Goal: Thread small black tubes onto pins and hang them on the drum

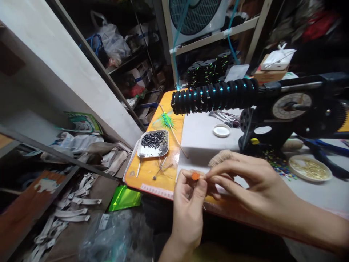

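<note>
Near the table's front edge, my left hand (pixel 191 203) pinches a small orange piece (pixel 195 176) between thumb and forefinger. My right hand (pixel 242 178) is close beside it on the right, thumb and forefinger pressed together at the orange piece's side; what they hold is too small to make out. A beige covering (pixel 221 158) shows on one of the right hand's fingers. Beyond the hands, a black ribbed cylinder (pixel 215 96) with shiny blue bands extends from a machine with a round dial (pixel 292 105).
On the orange table (pixel 169 183) are a white tray (pixel 154 143) of black tubes, a green bristly piece (pixel 167 120) on a thin stick and a small white lid (pixel 221 130). Right lie colored beads (pixel 278 165), a dish of gold pieces (pixel 310 168) and blue-handled pliers (pixel 324 149).
</note>
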Tool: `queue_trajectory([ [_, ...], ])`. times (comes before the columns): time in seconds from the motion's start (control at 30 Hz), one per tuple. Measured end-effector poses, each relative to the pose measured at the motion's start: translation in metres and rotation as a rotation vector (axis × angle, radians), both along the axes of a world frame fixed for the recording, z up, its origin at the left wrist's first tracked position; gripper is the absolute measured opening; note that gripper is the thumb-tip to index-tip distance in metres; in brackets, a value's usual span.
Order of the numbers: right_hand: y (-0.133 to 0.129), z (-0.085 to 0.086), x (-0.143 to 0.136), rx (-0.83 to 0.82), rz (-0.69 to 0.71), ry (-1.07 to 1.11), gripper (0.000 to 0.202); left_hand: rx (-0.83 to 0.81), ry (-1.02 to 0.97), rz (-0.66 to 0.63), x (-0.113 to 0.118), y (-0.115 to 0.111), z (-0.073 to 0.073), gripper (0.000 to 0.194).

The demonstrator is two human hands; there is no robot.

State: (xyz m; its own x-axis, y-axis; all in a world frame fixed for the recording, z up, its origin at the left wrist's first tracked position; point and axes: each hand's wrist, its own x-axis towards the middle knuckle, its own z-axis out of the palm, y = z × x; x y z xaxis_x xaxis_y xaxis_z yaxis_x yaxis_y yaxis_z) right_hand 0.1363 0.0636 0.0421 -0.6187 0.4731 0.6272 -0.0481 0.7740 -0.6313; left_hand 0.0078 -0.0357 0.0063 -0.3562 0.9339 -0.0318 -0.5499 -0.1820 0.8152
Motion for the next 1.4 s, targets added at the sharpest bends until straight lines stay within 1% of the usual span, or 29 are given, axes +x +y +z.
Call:
queue_trajectory([
  [0.07,-0.003,-0.006,0.003,0.1,0.046,-0.005,0.012,0.001,-0.115,0.042,0.002,0.003,0.005,0.019],
  [0.13,-0.005,-0.011,0.005,0.156,0.123,-0.024,0.017,0.009,-0.237,0.066,0.004,0.006,0.01,0.021],
  [0.17,-0.005,-0.011,0.006,0.154,0.146,-0.024,0.019,0.017,-0.288,0.068,0.004,0.007,0.01,0.022],
  [0.23,-0.004,-0.01,0.007,0.101,0.124,-0.001,0.02,0.028,-0.333,0.068,0.004,0.006,0.008,0.024],
  [0.3,-0.002,-0.006,0.006,0.047,0.05,0.029,0.016,0.023,-0.291,0.049,0.005,0.003,0.0,0.022],
  [0.37,-0.001,-0.004,0.004,-0.012,0.005,0.026,0.013,0.007,-0.186,0.006,0.006,-0.001,-0.01,0.02],
  [0.47,0.0,-0.004,0.002,-0.128,0.032,-0.013,0.016,-0.023,-0.034,-0.068,0.007,-0.006,-0.018,0.024],
  [0.57,-0.002,-0.005,0.0,-0.213,0.046,-0.058,0.02,-0.059,0.033,-0.081,0.008,-0.008,-0.015,0.032],
  [0.63,-0.003,-0.004,0.0,-0.229,0.044,-0.074,0.022,-0.085,0.043,-0.068,0.009,-0.009,-0.011,0.035],
  [0.73,-0.005,-0.004,0.0,-0.198,0.031,-0.067,0.018,-0.112,0.047,0.002,0.013,-0.008,-0.008,0.031],
  [0.9,-0.007,-0.009,0.001,-0.139,0.029,-0.03,0.014,-0.081,-0.006,0.074,0.015,-0.009,-0.012,0.026],
  [1.07,-0.005,-0.013,0.002,-0.02,0.032,-0.038,0.014,-0.048,0.139,0.206,0.003,-0.015,-0.011,0.015],
  [1.2,-0.005,-0.013,0.001,0.005,0.034,-0.091,0.012,-0.048,0.191,0.243,-0.003,-0.021,-0.012,0.025],
  [1.27,-0.005,-0.013,0.0,0.021,0.042,-0.11,0.013,-0.049,0.197,0.257,-0.004,-0.022,-0.014,0.025],
  [1.4,-0.006,-0.011,0.0,0.038,0.046,-0.125,0.016,0.007,0.271,0.314,-0.004,-0.023,-0.017,0.022],
])
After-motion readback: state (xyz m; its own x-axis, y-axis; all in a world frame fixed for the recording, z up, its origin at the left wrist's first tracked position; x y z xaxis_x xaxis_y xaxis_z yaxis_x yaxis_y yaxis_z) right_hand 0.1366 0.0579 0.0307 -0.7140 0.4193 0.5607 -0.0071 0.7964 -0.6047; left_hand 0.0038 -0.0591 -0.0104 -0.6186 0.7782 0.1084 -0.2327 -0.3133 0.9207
